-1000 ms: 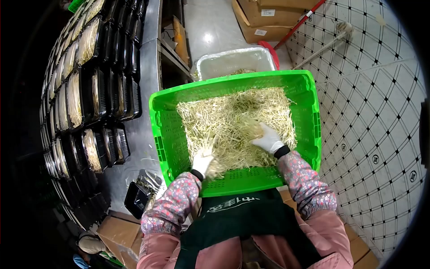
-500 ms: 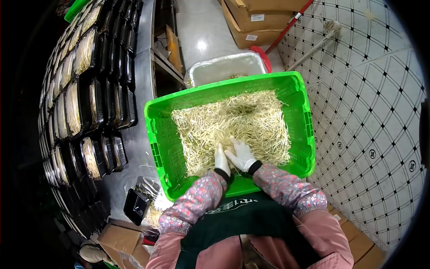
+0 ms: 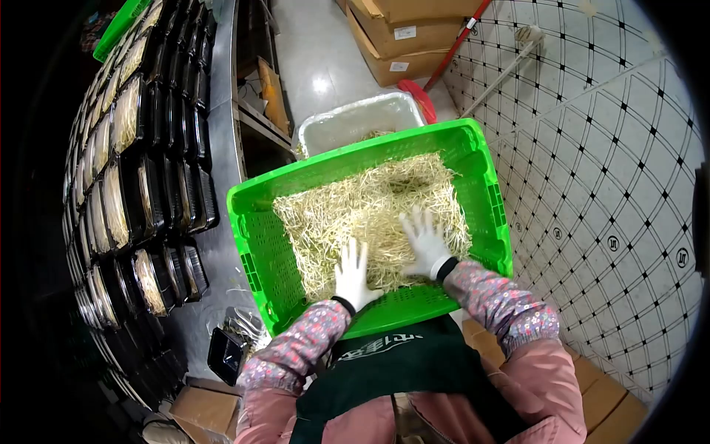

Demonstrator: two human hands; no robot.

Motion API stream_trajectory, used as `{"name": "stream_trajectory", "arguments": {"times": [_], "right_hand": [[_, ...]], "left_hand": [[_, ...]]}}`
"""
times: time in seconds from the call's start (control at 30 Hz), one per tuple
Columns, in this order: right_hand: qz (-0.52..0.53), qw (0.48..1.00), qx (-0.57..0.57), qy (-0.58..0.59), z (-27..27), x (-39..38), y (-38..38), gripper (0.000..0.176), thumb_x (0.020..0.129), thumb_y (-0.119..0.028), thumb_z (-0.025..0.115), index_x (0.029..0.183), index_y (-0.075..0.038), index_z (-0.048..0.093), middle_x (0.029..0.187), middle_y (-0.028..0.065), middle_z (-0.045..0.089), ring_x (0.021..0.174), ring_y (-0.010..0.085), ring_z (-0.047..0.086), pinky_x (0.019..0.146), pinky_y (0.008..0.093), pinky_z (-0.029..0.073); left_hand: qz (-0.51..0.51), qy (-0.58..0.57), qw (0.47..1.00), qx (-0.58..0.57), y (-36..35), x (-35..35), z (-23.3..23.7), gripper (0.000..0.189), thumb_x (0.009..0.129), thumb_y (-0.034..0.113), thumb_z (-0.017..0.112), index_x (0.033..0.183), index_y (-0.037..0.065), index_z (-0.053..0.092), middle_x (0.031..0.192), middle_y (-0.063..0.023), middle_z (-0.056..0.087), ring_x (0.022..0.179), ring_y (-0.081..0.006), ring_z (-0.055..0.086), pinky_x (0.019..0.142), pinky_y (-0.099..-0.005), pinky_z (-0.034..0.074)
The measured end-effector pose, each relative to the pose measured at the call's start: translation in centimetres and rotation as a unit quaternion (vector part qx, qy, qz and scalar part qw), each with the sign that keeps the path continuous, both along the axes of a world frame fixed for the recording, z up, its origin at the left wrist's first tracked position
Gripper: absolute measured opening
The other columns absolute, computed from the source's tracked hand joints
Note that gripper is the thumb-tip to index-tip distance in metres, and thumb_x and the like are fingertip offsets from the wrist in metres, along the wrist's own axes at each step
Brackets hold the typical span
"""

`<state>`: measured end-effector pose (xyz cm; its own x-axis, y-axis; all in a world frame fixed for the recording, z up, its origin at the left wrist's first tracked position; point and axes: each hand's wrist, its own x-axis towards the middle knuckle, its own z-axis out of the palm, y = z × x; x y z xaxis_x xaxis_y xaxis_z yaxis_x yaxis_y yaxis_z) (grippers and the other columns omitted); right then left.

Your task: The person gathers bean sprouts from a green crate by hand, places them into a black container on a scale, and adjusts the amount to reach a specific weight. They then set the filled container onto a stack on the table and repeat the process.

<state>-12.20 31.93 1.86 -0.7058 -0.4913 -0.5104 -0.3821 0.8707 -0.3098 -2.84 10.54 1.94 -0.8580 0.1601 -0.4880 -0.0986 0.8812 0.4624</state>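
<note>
Pale bean sprouts (image 3: 333,214) cover the bottom of a green perforated crate (image 3: 492,185) in front of me. My left hand (image 3: 354,276), in a white glove, rests on the sprouts near the crate's front edge, its fingers spread. To the right, my right hand (image 3: 427,246), also gloved in white, lies spread over the sprouts. The hands are apart, and neither grips anything. A darker hollow shows in the sprouts toward the back of the crate.
Stacked black trays (image 3: 151,196) of sprouts fill the metal table (image 3: 218,251) on the left, with an open black tray (image 3: 225,354) near its front. Behind the crate are a whitish tub (image 3: 314,133) and cardboard boxes (image 3: 370,44). A patterned wall (image 3: 592,185) stands right.
My hands have moved apart from close together at the middle, left hand to the left and right hand to the right, with fingers now spread. The view has shifted slightly, tilting the crate.
</note>
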Motion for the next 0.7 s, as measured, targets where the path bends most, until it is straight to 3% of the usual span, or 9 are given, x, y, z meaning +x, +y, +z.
{"name": "stream_trajectory", "arguments": {"times": [0.17, 0.23, 0.3, 0.37, 0.4, 0.47, 0.53, 0.6, 0.7], "right_hand": [[0.033, 0.998, 0.050, 0.026, -3.9, -0.8, -1.1, 0.124, 0.068, -0.026, 0.085, 0.158, -0.014, 0.001, 0.160, 0.0271, 0.008, 0.144, 0.0501, 0.019, 0.107, 0.0598, 0.037], [-0.015, 1.000, -0.001, 0.009, -6.0, -2.5, -0.4, 0.117, 0.072, -0.016, 0.079, 0.158, -0.016, 0.000, 0.158, 0.0273, 0.015, 0.141, 0.0469, 0.029, 0.106, 0.0524, 0.041], [-0.059, 0.992, -0.087, -0.071, -7.2, -3.9, 0.1, 0.112, 0.075, -0.008, 0.073, 0.158, -0.018, -0.001, 0.156, 0.0283, 0.023, 0.136, 0.0433, 0.039, 0.104, 0.0456, 0.045], [-0.107, 0.989, -0.071, -0.076, -6.1, -4.3, -0.2, 0.093, 0.078, -0.008, 0.069, 0.155, -0.016, 0.018, 0.142, 0.0231, 0.047, 0.123, 0.0358, 0.054, 0.098, 0.0411, 0.048], [-0.113, 0.987, -0.101, -0.055, -7.3, -3.9, 0.3, 0.086, 0.078, -0.009, 0.068, 0.153, -0.015, 0.025, 0.138, 0.0212, 0.051, 0.120, 0.0347, 0.056, 0.097, 0.0407, 0.049], [-0.131, 0.979, -0.154, -0.037, -5.2, -3.9, 0.5, 0.056, 0.082, -0.012, 0.063, 0.136, -0.016, 0.052, 0.120, 0.0154, 0.065, 0.110, 0.0324, 0.062, 0.093, 0.0393, 0.051], [-0.100, 0.987, -0.113, -0.051, -6.1, -4.8, 1.4, 0.046, 0.083, -0.014, 0.062, 0.129, -0.017, 0.058, 0.115, 0.0162, 0.067, 0.106, 0.0340, 0.064, 0.091, 0.0404, 0.052], [-0.126, 0.983, -0.132, -0.015, -10.9, -5.1, 4.0, 0.033, 0.086, -0.017, 0.059, 0.118, -0.016, 0.066, 0.104, 0.0166, 0.070, 0.097, 0.0367, 0.066, 0.085, 0.0428, 0.054], [-0.211, 0.964, -0.160, -0.026, -4.5, -8.4, 5.7, 0.029, 0.083, -0.027, 0.067, 0.107, -0.011, 0.069, 0.099, 0.0183, 0.071, 0.094, 0.0374, 0.067, 0.082, 0.0425, 0.054]], "left_hand": [[-0.110, 0.059, 0.985, -0.115, 1.3, -7.3, -4.5, 0.123, 0.061, 0.026, 0.090, 0.157, 0.022, 0.013, 0.162, -0.0184, 0.007, 0.146, -0.0450, 0.016, 0.106, -0.0712, 0.029], [-0.064, 0.018, 0.998, -0.014, 0.8, -9.8, -4.4, 0.123, 0.062, 0.017, 0.087, 0.158, 0.021, 0.009, 0.162, -0.0186, 0.004, 0.142, -0.0443, 0.026, 0.101, -0.0613, 0.043], [-0.053, -0.016, 0.998, -0.026, 0.6, -11.2, -5.5, 0.120, 0.064, 0.012, 0.083, 0.157, 0.016, 0.006, 0.154, -0.0253, 0.025, 0.125, -0.0420, 0.049, 0.094, -0.0467, 0.051], [-0.005, -0.087, 0.996, -0.031, 0.6, -12.0, -6.7, 0.113, 0.067, 0.013, 0.080, 0.156, 0.013, 0.011, 0.145, -0.0269, 0.040, 0.113, -0.0411, 0.059, 0.091, -0.0429, 0.052], [-0.009, -0.004, 0.999, -0.036, 0.1, -11.0, -9.2, 0.090, 0.071, 0.018, 0.077, 0.149, 0.008, 0.032, 0.118, -0.0254, 0.062, 0.097, -0.0381, 0.066, 0.086, -0.0428, 0.053], [-0.003, -0.035, 0.999, -0.021, -0.2, -10.6, -7.0, 0.073, 0.073, 0.021, 0.076, 0.138, 0.007, 0.045, 0.106, -0.0238, 0.066, 0.096, -0.0371, 0.066, 0.085, -0.0431, 0.053], [0.011, -0.043, 0.999, -0.008, -0.5, -10.3, -3.4, 0.051, 0.073, 0.025, 0.076, 0.118, 0.007, 0.059, 0.092, -0.0214, 0.069, 0.092, -0.0369, 0.067, 0.083, -0.0438, 0.053], [-0.015, -0.040, 0.999, -0.016, -2.7, -9.5, -2.2, 0.047, 0.075, 0.025, 0.075, 0.116, 0.009, 0.058, 0.098, -0.0186, 0.068, 0.094, -0.0362, 0.066, 0.084, -0.0433, 0.053], [-0.073, 0.066, 0.994, -0.043, -6.0, -7.2, -1.1, 0.047, 0.075, 0.021, 0.075, 0.118, 0.013, 0.059, 0.103, -0.0119, 0.065, 0.100, -0.0335, 0.063, 0.084, -0.0435, 0.053]]}}
